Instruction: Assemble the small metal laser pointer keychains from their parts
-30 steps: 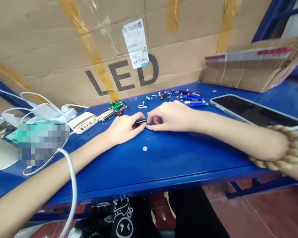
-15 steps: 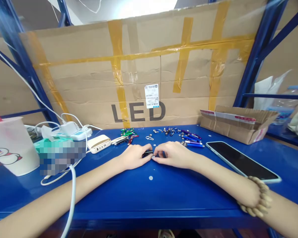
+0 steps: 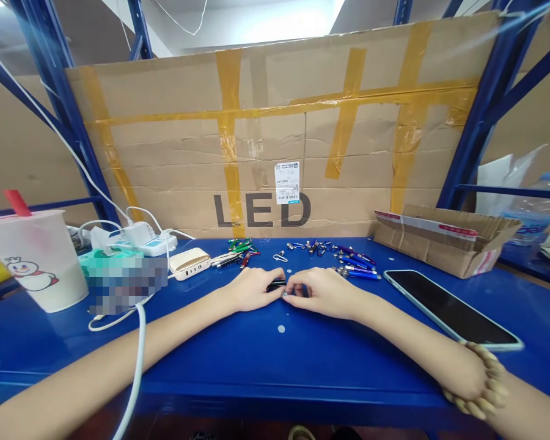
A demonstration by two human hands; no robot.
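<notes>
My left hand and my right hand rest together on the blue shelf top, fingertips meeting. Between them lies a small black cylinder; the left fingers pinch its body and the right fingers pinch its silver end. Just behind the hands lie several small blue and purple tubes, a scatter of small silver parts, a metal clip and a cluster of green and red tubes. A bead bracelet circles my right forearm.
A phone lies face up at right. A flat cardboard box sits behind it. At left stand a plastic cup, a white charger block and a power strip with white cables. A large taped "LED" carton closes the back.
The view has tilted up, so the hands sit lower in frame and the cup and shelf uprights appear. Both hands keep the same pinch on the black cylinder.
</notes>
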